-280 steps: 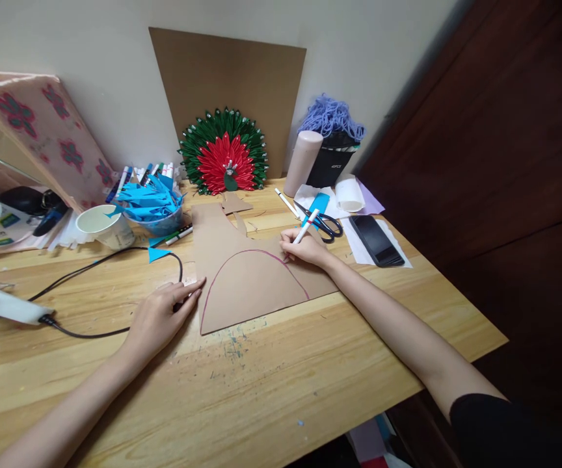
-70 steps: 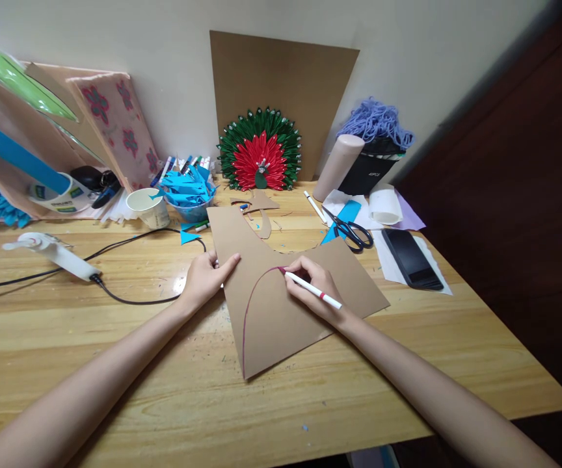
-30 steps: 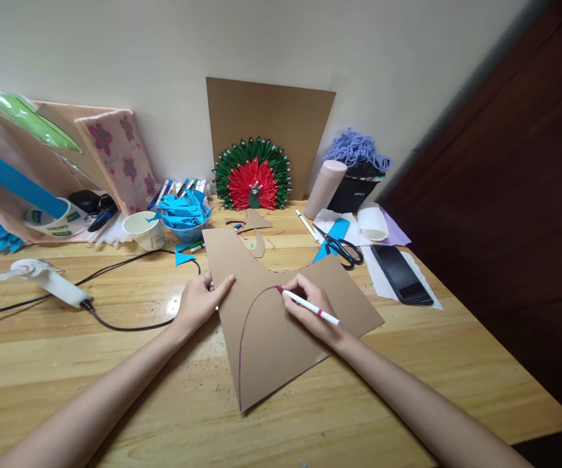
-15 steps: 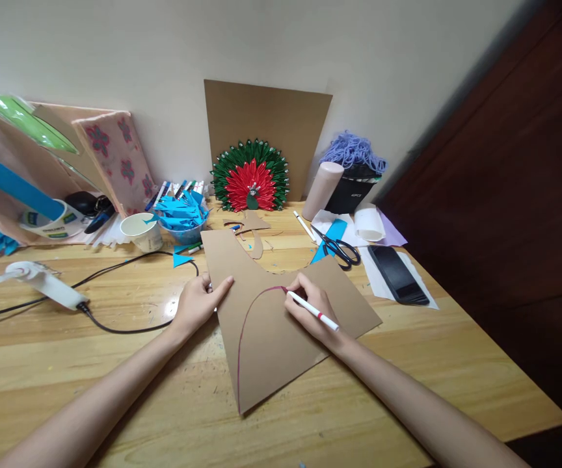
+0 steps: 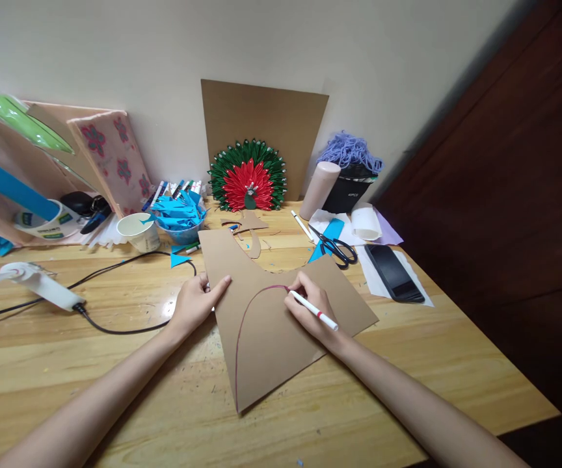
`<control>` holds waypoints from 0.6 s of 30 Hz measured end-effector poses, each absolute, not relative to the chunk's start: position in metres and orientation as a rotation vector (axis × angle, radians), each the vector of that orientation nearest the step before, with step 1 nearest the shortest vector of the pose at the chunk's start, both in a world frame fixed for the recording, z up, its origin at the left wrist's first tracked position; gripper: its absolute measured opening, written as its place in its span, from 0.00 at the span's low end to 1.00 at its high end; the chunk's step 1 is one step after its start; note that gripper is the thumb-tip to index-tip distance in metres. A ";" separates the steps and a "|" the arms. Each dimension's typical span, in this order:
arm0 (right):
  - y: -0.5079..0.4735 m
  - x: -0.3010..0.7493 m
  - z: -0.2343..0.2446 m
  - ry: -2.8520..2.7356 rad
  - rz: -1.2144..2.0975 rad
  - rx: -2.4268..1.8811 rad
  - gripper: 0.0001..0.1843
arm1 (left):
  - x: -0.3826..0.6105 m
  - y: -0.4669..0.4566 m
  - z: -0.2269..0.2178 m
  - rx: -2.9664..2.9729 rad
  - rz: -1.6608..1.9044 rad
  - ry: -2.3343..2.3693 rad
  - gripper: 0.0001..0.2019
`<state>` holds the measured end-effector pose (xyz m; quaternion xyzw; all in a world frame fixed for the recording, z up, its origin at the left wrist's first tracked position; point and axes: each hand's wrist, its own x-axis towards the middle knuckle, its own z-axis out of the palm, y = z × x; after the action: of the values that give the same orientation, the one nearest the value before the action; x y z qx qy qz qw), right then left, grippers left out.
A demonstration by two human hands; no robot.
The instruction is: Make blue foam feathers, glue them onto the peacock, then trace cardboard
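A brown cardboard sheet lies in front of me, with a curved cut-out along its far edge. My left hand grips its left edge, thumb on top and the other fingers curled at the side. A white marker with a red band is pinched in my right hand, its tip on the cardboard. From the near corner a dark red curved line runs up and bends right to the marker tip. Cardboard scraps lie just beyond the cut-out.
Black-handled scissors and a phone lie to the right. On the left are a glue gun with its black cord, a paper cup and a bowl of blue strips. A red and green peacock craft stands at the back.
My right hand has drawn the red line slightly farther right along its top. My left hand keeps its hold on the cardboard. The whole view has shifted slightly.
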<state>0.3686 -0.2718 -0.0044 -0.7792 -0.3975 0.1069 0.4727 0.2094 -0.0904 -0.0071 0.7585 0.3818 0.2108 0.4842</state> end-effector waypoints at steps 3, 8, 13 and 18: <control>-0.275 0.377 -0.002 -0.888 0.232 -1.768 0.04 | 0.209 -0.090 -0.006 1.860 0.497 0.869 0.22; -0.280 0.409 0.004 -0.790 0.269 -1.585 0.06 | 0.210 -0.084 0.000 1.703 0.411 0.784 0.23; -0.281 0.420 0.006 -0.864 0.626 -1.470 0.08 | 0.213 -0.074 0.008 1.684 0.214 0.752 0.22; -0.276 0.398 0.002 -0.923 0.792 -1.507 0.13 | 0.218 -0.070 0.004 2.038 0.272 0.868 0.22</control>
<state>0.3985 -0.2755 0.0023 -0.6411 -0.3926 0.3370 0.5669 0.2184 -0.0701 0.0042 0.8204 0.3495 0.1094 0.4392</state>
